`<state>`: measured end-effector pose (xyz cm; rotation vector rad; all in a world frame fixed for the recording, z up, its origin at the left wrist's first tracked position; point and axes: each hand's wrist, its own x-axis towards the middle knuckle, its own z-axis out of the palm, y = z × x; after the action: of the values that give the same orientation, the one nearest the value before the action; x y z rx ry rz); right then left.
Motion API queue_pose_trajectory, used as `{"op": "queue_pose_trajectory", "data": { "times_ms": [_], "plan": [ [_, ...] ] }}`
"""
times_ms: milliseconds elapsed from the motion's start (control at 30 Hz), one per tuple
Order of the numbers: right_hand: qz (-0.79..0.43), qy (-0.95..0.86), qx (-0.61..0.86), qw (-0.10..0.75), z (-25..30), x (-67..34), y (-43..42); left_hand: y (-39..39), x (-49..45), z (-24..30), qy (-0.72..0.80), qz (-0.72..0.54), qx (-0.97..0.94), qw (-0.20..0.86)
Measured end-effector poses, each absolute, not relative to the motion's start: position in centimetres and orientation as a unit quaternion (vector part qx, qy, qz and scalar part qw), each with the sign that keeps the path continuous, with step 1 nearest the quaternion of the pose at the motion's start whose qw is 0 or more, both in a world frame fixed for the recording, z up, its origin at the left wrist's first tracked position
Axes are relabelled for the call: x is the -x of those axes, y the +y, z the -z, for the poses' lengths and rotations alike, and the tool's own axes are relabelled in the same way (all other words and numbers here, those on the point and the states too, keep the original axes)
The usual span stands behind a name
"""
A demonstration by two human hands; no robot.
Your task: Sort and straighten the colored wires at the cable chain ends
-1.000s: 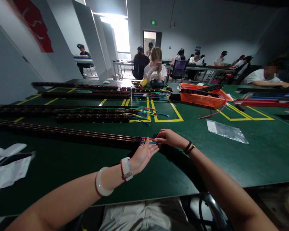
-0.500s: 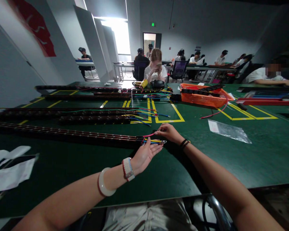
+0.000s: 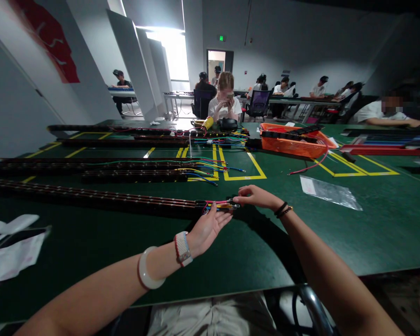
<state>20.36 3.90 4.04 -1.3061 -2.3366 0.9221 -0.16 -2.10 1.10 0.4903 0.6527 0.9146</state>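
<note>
We have the strip [image 3: 126,197] on the table [image 3: 336,242], running from our hands off toward 9 o'clock and out of view. From its near end come a red wire [image 3: 220,202], a yellow wire [image 3: 215,206] and a blue one, its colour partly hidden by our fingers. Our left hand [image 3: 207,229] lies palm up beneath these wires, its 4 fingers nearly straight and its thumb laid over them. Our right hand [image 3: 258,196], at 2 o'clock from the left, seems to pinch the tip of the red wire between thumb and forefinger; the exact contact is too small to tell.

We judge the strip long, fairly stiff and awkward to lift from 1 end, so it is best left resting on the table. The wires look light, bendy and smooth-skinned, apt to slide apart. We would hold them together just past the strip's end and take each 1 near its metal lug [image 3: 236,206], pulling gently, since the joints may be the weak spot.
</note>
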Motion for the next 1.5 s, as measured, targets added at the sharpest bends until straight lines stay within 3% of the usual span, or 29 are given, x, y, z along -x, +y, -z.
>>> {"op": "queue_pose_trajectory", "data": {
  "times_ms": [167, 733, 1067, 1300, 1500],
  "plan": [
    [-0.331, -0.842, 0.416, 0.09, -3.8, -19.7, 3.7, -2.0, 0.1, -0.9, 0.303, -0.427, -0.232, 0.82],
    [-0.08, -0.831, 0.503, 0.222, -1.1, -18.1, 4.8, -2.2, 0.3, -1.1, 0.313, -0.396, -0.256, 0.824],
    [-0.262, -0.786, 0.55, 0.101, -3.8, -20.3, 3.9, -2.2, 0.2, -1.2, 0.322, -0.404, -0.238, 0.823],
    [-0.435, -0.758, 0.483, 0.044, -4.7, -19.4, 2.5, -2.2, 0.1, -1.0, 0.334, -0.403, -0.241, 0.817],
    [-0.408, -0.76, 0.501, 0.079, -4.2, -19.0, 2.5, -2.6, 0.3, -1.1, 0.322, -0.346, -0.277, 0.836]
  ]
}}
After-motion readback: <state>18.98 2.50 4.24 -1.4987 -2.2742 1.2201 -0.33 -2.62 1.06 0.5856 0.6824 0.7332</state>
